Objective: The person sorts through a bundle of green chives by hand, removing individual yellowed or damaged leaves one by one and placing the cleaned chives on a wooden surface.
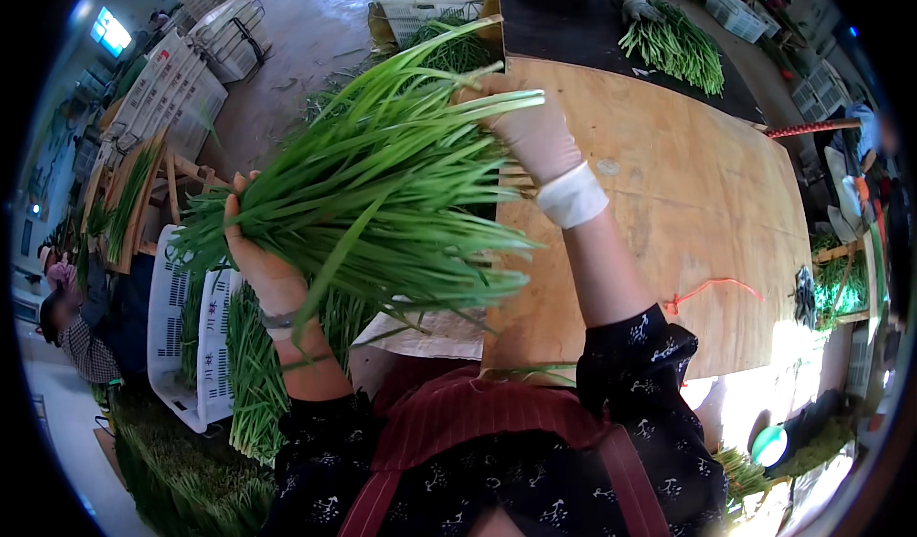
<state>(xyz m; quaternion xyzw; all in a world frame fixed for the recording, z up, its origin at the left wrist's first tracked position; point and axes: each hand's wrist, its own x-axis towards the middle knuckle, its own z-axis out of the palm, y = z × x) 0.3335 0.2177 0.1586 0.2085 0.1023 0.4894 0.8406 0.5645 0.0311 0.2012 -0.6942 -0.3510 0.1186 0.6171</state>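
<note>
A big loose bunch of garlic chives (373, 183), long flat green leaves with pale stem ends, is held up in front of me at the left edge of the wooden table (659, 212). My left hand (260, 255), in a thin pale glove, is closed round the leafy end from below, thumb and fingertips showing at its edge. At the pale stem end is my right hand (530, 136), gloved too with a white cuff; it grips the upper stems, and its fingers are partly hidden behind them. Several stems fan out loosely below it.
A white plastic crate (218, 346) with chives stands by my left arm, beside more chives (253, 384). An orange-red string (712, 289) lies on the table. Across it, a person's gloved hand (640, 8) touches a chive pile (676, 50) on a black board (564, 26).
</note>
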